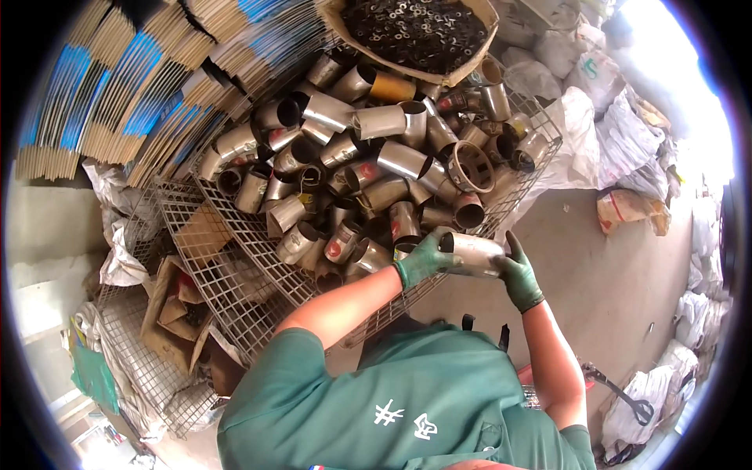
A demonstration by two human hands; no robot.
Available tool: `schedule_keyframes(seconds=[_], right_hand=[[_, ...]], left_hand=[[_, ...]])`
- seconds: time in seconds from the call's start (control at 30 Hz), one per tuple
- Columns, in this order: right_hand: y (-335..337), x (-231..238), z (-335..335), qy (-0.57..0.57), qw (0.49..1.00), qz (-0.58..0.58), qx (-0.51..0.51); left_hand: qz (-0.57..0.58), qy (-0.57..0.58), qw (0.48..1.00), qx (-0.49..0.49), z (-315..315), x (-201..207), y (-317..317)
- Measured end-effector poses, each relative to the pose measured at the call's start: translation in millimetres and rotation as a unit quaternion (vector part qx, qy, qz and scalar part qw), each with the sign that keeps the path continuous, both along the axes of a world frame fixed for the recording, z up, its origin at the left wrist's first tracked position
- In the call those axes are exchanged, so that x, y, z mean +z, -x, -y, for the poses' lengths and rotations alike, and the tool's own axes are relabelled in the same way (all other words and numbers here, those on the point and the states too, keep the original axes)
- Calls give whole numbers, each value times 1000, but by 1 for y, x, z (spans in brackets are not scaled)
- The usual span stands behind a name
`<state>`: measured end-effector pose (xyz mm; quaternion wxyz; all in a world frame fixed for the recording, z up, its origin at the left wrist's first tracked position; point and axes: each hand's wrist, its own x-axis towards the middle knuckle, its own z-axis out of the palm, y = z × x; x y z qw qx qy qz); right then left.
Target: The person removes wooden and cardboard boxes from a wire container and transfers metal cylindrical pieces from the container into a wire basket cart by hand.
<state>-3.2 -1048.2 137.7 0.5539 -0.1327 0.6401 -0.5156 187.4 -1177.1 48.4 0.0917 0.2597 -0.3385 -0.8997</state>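
A shiny metal tube (475, 247), open at its left end, is held sideways at the near edge of a wire cage. My left hand (424, 262), in a green glove, is closed round its left end. My green-gloved right hand (519, 276) grips the right end, with its fingers and thumb on either side. Just beyond my hands lies a heap of similar metal tubes (341, 149) in the wire mesh cage (235, 266), some with red or yellow labels. A ring-shaped part with slots (471, 167) rests on the heap.
At the far side stands a carton (329, 23) full of small dark rings. Stacked flat cardboard (117, 94) fills the far left. White sacks (627, 133) line the right side above the concrete floor (583, 290). An open cardboard box (168, 313) sits at left.
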Motion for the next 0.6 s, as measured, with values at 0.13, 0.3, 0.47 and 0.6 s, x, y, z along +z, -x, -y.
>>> schedule_keyframes(seconds=[0.13, 0.3, 0.47, 0.6], right_hand=[[2, -14, -19, -14, 995, 52, -86], [-3, -15, -31, 14, 989, 88, -118], [-5, -24, -63, 2, 977, 87, -194], [-9, -16, -66, 25, 980, 103, -167]], left_hand=[[16, 77, 990, -119, 14, 16, 19], [137, 156, 978, -20, 66, 42, 56], [438, 416, 716, 351, 229, -37, 70], [361, 192, 804, 432, 365, -129, -30]])
